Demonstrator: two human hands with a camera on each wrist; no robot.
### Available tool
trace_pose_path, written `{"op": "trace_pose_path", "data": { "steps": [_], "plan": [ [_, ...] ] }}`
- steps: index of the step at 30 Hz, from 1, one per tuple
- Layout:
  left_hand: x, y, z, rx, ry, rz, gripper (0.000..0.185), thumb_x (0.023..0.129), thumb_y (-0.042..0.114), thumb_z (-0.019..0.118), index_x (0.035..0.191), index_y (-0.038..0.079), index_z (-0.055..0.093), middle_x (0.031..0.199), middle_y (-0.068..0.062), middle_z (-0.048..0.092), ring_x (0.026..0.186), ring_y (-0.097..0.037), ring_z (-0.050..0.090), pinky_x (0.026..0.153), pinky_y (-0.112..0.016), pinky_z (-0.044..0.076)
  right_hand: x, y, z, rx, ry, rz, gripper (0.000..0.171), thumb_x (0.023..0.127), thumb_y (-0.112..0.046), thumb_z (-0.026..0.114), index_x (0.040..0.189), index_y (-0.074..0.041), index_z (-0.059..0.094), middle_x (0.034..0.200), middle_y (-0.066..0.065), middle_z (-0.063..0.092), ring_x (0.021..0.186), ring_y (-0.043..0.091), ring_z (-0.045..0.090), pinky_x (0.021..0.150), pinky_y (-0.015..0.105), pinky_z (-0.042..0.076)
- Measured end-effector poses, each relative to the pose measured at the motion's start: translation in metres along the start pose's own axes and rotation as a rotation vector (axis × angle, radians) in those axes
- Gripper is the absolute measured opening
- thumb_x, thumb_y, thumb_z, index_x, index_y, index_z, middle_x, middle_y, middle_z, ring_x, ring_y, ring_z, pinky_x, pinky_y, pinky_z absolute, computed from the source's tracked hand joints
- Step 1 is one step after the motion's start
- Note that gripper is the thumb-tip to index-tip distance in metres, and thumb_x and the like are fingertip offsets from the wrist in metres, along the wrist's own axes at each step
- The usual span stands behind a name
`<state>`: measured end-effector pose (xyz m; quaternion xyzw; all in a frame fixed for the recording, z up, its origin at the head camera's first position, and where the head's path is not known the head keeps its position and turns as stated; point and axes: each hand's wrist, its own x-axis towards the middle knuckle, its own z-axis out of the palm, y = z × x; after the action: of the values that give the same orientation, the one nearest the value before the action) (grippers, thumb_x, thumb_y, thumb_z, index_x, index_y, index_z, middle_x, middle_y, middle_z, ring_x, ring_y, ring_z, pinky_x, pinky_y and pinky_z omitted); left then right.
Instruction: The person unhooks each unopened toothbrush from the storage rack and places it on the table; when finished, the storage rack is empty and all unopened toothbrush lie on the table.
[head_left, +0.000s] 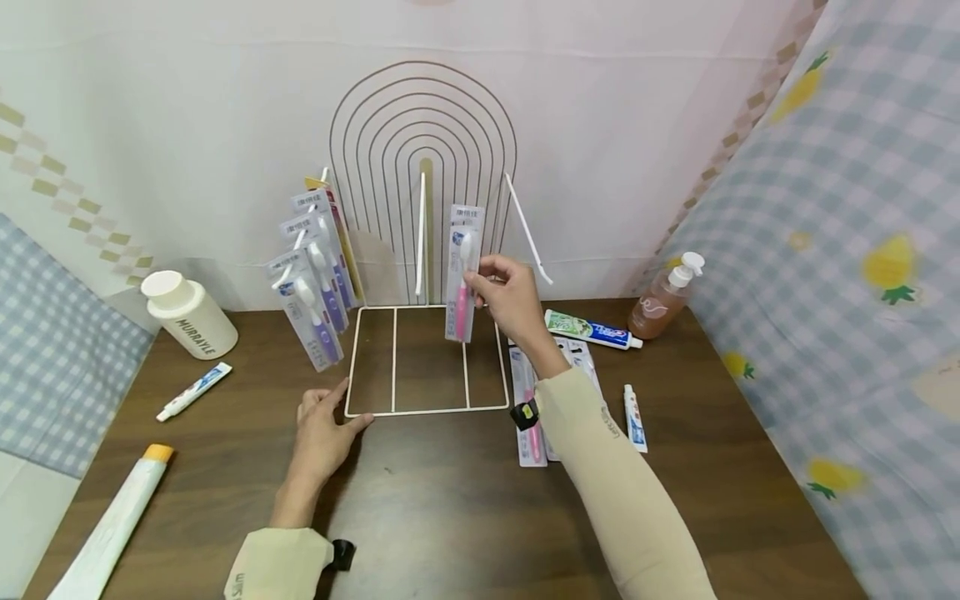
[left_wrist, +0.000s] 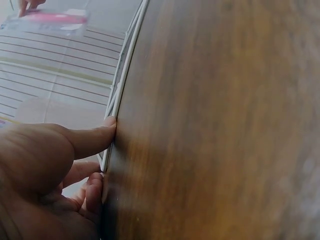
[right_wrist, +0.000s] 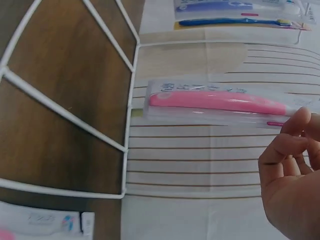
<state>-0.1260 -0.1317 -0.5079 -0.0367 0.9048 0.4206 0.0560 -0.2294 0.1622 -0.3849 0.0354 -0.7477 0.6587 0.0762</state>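
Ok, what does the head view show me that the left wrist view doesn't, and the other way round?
Only the head view shows the right hand pinching the pink toothbrush pack, the purple toothbrush packs in the left slot, and the soap bottle. Only the left wrist view shows a fingertip pressed against the rack's wire. Both show the left hand at the white wire rack on the wooden table.

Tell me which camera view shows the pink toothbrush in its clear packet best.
The right wrist view: the pink toothbrush in its clear packet fills the middle, close and sharp, beside the right hand. The head view shows it small but whole, upright over the white wire rack. The left wrist view catches only a blurred corner.
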Motion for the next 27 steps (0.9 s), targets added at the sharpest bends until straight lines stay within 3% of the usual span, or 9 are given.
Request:
{"op": "trace_pose_path", "data": {
  "steps": [11,18,27],
  "plan": [
    [0.0,-0.004,0.004,0.011,0.051,0.035,0.079,0.101,0.013,0.086,0.167,-0.008,0.049,0.139,-0.033,0.05,0.13,-0.051,0.045,0.113,-0.064,0.041,-0.021,0.022,-0.033,-0.1,0.025,-0.013,0.016,0.106,-0.006,0.077,0.109,0.009,0.076,0.084,-0.005,0.069,0.061,0.004,0.06,0.06,0.018,0.052],
    [0.0,-0.001,-0.002,0.021,0.004,0.008,0.081,0.105,0.019,0.084,0.171,-0.006,0.044,0.145,-0.033,0.047,0.137,-0.051,0.042,0.118,-0.065,0.039,-0.036,0.032,-0.061,-0.116,0.079,0.066,0.019,0.109,-0.01,0.076,0.114,0.008,0.078,0.078,-0.003,0.063,0.062,0.009,0.056,0.058,0.019,0.047],
    [0.0,-0.003,0.001,0.022,0.021,0.033,0.08,0.104,0.018,0.083,0.17,-0.007,0.046,0.142,-0.033,0.049,0.131,-0.05,0.044,0.112,-0.061,0.04,-0.057,0.049,-0.103,-0.134,0.137,0.159,0.026,0.111,-0.016,0.074,0.123,0.007,0.078,0.078,-0.005,0.066,0.059,0.003,0.048,0.055,0.018,0.039]
  ]
}}
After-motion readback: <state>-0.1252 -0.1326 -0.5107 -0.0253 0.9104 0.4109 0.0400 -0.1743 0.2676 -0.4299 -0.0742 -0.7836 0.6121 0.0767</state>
